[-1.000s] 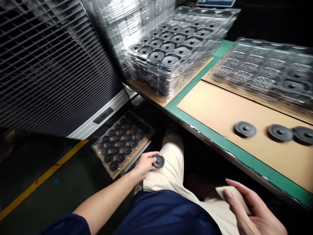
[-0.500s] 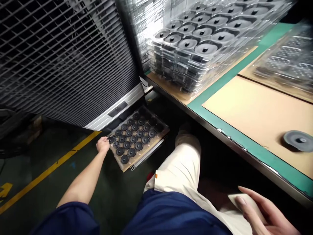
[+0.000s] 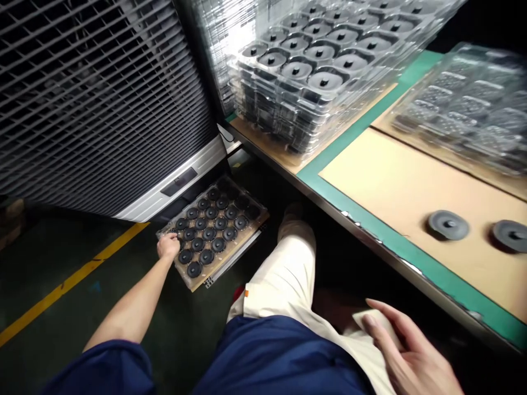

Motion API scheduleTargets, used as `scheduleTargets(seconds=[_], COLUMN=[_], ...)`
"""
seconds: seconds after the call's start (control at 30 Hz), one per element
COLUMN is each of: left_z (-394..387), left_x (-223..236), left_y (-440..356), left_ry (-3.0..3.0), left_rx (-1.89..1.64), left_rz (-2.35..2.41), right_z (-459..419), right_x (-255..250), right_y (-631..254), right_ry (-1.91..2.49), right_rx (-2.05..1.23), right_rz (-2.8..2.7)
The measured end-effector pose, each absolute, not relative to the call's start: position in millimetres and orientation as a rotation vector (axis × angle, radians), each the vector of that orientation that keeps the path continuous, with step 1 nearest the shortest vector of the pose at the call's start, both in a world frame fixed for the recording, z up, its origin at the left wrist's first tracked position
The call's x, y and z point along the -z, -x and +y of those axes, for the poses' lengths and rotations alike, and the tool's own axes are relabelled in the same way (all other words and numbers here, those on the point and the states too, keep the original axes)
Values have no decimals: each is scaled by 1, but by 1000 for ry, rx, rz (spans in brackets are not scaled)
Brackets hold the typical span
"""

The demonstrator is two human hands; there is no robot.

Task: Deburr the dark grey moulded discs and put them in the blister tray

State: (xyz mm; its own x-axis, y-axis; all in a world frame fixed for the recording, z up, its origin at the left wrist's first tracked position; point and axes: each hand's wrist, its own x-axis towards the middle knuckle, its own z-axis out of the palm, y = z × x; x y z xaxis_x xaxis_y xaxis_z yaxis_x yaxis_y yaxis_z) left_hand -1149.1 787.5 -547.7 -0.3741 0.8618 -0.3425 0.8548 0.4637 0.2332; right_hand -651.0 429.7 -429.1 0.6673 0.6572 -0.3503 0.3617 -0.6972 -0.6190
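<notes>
touching tray (image 3: 183,273) corner | left hand (image 3: 168,246): grip unclear | right hand (image 3: 414,351): pinching pale pad (image 3: 385,322)

No text, label, brand, number or sign can be read here.

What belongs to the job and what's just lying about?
Likely job:
low clear plastic tray, left hand at its edge
round black discs inside
pale flat piece in right hand
round grey discs on tan board
stacked clear plastic trays

Likely background:
black slatted panel
yellow floor line
</notes>
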Motion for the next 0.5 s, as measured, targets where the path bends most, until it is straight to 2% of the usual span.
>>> scheduleTargets(seconds=[0.13,0.27,0.37,0.5], left_z=[765,725,688,651], left_x=[536,516,477,417], left_y=[1070,933,814,678], left_ry=[-1603,-1728,-1800,-1897], left_rx=[-179,-437,-599,-598], left_rz=[1978,1395,927,436], right_z=[444,450,441,412], right_x=[413,402,397,388], right_y=[672,685,685,681], right_ry=[2137,2083,2113,2175], right_rx=[-793,-773,-726,-584], right_rz=[-928,-917,-883,-787])
